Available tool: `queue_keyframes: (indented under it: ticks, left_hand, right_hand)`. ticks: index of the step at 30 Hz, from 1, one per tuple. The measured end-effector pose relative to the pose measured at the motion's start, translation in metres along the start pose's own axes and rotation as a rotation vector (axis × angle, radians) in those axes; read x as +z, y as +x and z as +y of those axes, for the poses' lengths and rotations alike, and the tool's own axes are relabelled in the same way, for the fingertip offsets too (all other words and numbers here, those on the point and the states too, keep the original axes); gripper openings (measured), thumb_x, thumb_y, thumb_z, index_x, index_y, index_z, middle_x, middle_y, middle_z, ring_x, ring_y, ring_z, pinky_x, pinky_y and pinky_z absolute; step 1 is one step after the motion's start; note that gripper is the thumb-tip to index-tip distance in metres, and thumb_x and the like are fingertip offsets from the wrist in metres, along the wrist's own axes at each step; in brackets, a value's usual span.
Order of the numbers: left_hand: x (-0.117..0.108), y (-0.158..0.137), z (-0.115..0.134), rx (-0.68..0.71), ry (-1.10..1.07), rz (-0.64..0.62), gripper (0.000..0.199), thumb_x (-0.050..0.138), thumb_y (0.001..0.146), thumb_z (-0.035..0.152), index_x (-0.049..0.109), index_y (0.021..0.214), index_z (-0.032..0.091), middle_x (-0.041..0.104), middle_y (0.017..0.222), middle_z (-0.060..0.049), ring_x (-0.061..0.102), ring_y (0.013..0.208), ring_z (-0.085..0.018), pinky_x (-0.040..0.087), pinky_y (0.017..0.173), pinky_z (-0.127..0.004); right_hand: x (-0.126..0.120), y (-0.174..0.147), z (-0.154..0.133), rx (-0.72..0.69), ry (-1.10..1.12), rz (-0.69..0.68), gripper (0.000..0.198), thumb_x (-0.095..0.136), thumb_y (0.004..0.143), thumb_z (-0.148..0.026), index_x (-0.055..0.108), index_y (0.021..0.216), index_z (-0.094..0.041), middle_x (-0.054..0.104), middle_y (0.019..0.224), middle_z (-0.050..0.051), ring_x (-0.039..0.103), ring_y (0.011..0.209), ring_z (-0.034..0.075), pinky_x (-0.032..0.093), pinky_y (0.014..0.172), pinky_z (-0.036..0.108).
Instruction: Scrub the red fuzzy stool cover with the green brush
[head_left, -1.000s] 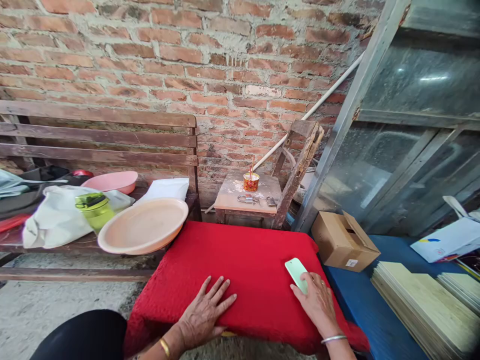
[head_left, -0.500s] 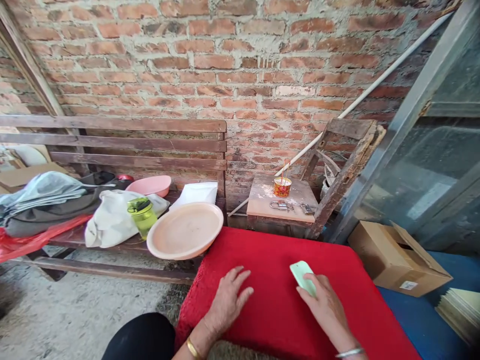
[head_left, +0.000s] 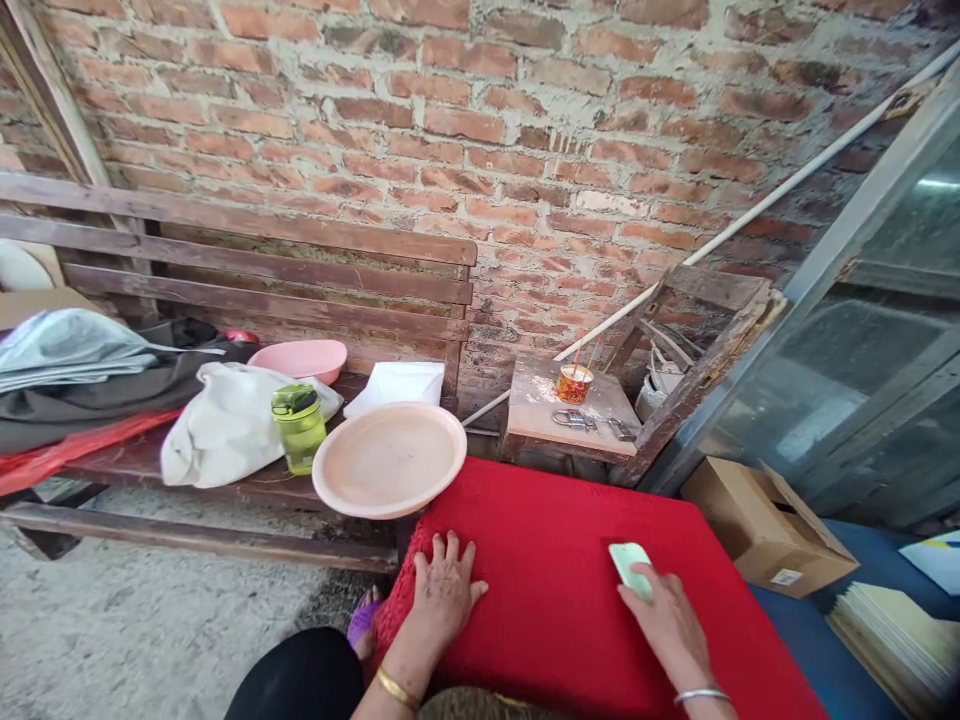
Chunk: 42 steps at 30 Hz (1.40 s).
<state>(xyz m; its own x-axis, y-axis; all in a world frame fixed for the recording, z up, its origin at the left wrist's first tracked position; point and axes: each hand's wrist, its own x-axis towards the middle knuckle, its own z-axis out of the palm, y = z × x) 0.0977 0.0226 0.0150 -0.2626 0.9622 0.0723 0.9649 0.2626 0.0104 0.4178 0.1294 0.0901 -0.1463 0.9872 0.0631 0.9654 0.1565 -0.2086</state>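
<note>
A red cloth [head_left: 555, 560] covers the low table in front of me. My left hand [head_left: 444, 590] lies on its left part, palm down with fingers spread, holding nothing. Toward the right side, my right hand [head_left: 667, 612] grips a flat mint-green object [head_left: 630, 562] with a rounded end, shaped like the back of a scrubbing brush. Its underside is hidden against or just over the cloth, so I see no bristles. Beyond my left hand, a round pale pink basin [head_left: 390, 460] rests at the table's far left corner, by the bench.
The wooden bench [head_left: 300, 267] holds a green bottle [head_left: 298, 430], a white bag [head_left: 225, 430], a pink bowl [head_left: 300, 360] and folded clothes. A wooden chair [head_left: 525, 425] bears a red cup [head_left: 574, 384] and padlocks. A cardboard box [head_left: 750, 530] stands on the right.
My left hand has come down flat on the cloth, slightly left, fingers spread wider. My right hand and the mint-green object sit a little farther right in view. The camera view has turned slightly.
</note>
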Motion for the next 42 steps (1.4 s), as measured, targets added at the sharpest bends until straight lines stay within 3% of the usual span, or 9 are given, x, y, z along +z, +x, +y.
queue_keyframes:
  ticks: [4,10,13,22,25,31,34,37,42]
  left_hand:
    - [0.008,-0.003,0.005,0.014,0.043,0.020,0.065,0.059,0.082,0.067,0.058,0.137,0.033,0.051,0.144,-0.018,0.042,0.131,-0.049,0.033,0.095,-0.075]
    - [0.009,-0.005,0.009,0.076,0.079,0.010,0.075,0.063,0.077,0.070,0.055,0.141,0.031,0.049,0.145,-0.024,0.042,0.129,-0.055,0.034,0.086,-0.079]
    - [0.002,-0.006,0.007,0.083,0.099,-0.028,0.072,0.066,0.079,0.062,0.052,0.143,0.031,0.048,0.146,-0.023,0.040,0.132,-0.054,0.035,0.089,-0.077]
    - [-0.019,-0.007,0.006,0.085,0.137,-0.057,0.061,0.062,0.086,0.053,0.052,0.142,0.031,0.049,0.146,-0.022,0.045,0.130,-0.049,0.041,0.087,-0.072]
    - [-0.033,-0.010,0.010,0.057,0.168,-0.120,0.059,0.060,0.089,0.047,0.049,0.145,0.031,0.046,0.149,-0.021,0.042,0.134,-0.047,0.041,0.091,-0.070]
    - [-0.062,-0.015,0.012,0.019,0.195,-0.263,0.059,0.051,0.093,0.046,0.039,0.149,0.032,0.037,0.156,-0.016,0.035,0.142,-0.041,0.037,0.102,-0.062]
    - [-0.067,-0.014,0.009,0.005,0.186,-0.306,0.059,0.050,0.093,0.047,0.037,0.149,0.034,0.036,0.158,-0.013,0.033,0.144,-0.037,0.035,0.106,-0.059]
    - [-0.066,-0.009,0.003,0.000,0.171,-0.324,0.058,0.049,0.092,0.047,0.039,0.148,0.035,0.039,0.156,-0.011,0.037,0.142,-0.035,0.035,0.105,-0.059]
    - [-0.050,0.007,-0.014,-0.047,0.128,-0.296,0.052,0.039,0.095,0.042,0.047,0.146,0.033,0.049,0.149,-0.009,0.047,0.135,-0.031,0.038,0.105,-0.055]
  right_hand:
    - [-0.008,-0.012,0.006,0.083,0.008,0.049,0.034,0.047,0.086,-0.040,0.069,0.108,-0.026,0.062,0.086,0.012,0.066,0.084,0.034,0.053,0.075,0.046]
    - [0.025,-0.036,-0.107,-0.195,0.140,-0.040,0.033,0.064,0.077,-0.033,0.069,0.109,-0.031,0.063,0.105,0.004,0.062,0.103,0.023,0.047,0.091,0.031]
    - [0.033,-0.039,-0.130,-0.225,0.168,-0.062,0.034,0.068,0.072,-0.028,0.069,0.105,-0.032,0.064,0.102,0.002,0.063,0.100,0.021,0.047,0.089,0.028]
    - [-0.004,-0.027,-0.023,0.106,0.081,0.003,0.030,0.053,0.084,-0.028,0.067,0.110,-0.022,0.062,0.101,0.009,0.064,0.095,0.026,0.048,0.084,0.036]
    - [-0.004,-0.025,-0.030,0.127,0.092,0.004,0.031,0.054,0.086,-0.033,0.066,0.112,-0.023,0.062,0.101,0.009,0.065,0.093,0.025,0.049,0.082,0.035]
    - [0.025,-0.021,-0.111,-0.050,0.210,-0.059,0.036,0.067,0.075,-0.033,0.068,0.111,-0.031,0.061,0.117,0.006,0.060,0.110,0.025,0.043,0.097,0.034]
    - [0.032,-0.020,-0.126,-0.096,0.245,-0.100,0.038,0.069,0.071,-0.029,0.069,0.110,-0.032,0.059,0.127,0.007,0.056,0.119,0.027,0.039,0.104,0.037]
    - [0.028,-0.016,-0.106,-0.063,0.259,-0.105,0.037,0.067,0.072,-0.027,0.069,0.108,-0.032,0.061,0.119,0.006,0.058,0.114,0.027,0.041,0.100,0.038]
    - [0.009,-0.003,-0.036,0.105,0.245,-0.056,0.035,0.063,0.074,-0.026,0.069,0.109,-0.028,0.062,0.110,0.010,0.060,0.107,0.030,0.044,0.095,0.040]
